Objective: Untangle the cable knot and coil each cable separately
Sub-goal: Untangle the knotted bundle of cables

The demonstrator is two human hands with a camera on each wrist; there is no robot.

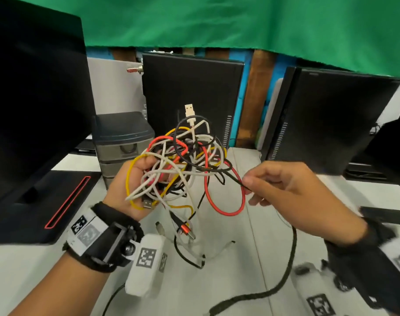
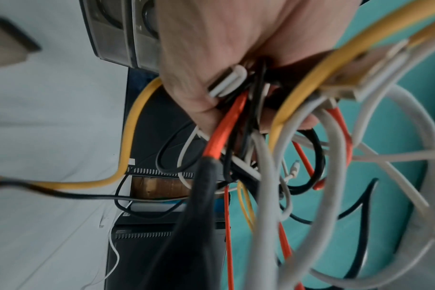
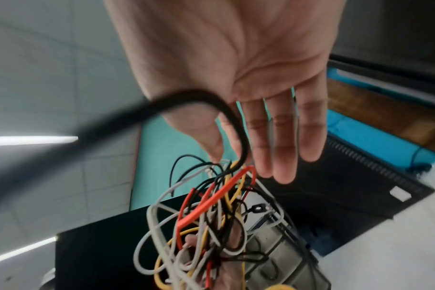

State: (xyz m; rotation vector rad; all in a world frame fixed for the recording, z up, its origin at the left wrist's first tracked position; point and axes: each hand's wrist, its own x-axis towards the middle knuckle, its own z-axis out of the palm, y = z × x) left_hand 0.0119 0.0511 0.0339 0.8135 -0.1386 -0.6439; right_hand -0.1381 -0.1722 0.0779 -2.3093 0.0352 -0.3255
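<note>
Both hands share the job: left hand [image 1: 135, 188] fingers curl round the cable knot [image 1: 180, 163] above the desk [image 1: 235, 258], steadying it while right hand [image 1: 292, 197] fingers pinch one black cable [image 1: 231, 175] to draw it free

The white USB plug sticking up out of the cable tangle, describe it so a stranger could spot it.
Find the cable tangle the left hand holds up. At its very top stands the white USB plug, metal end up, the only plug above the loops.
</note>
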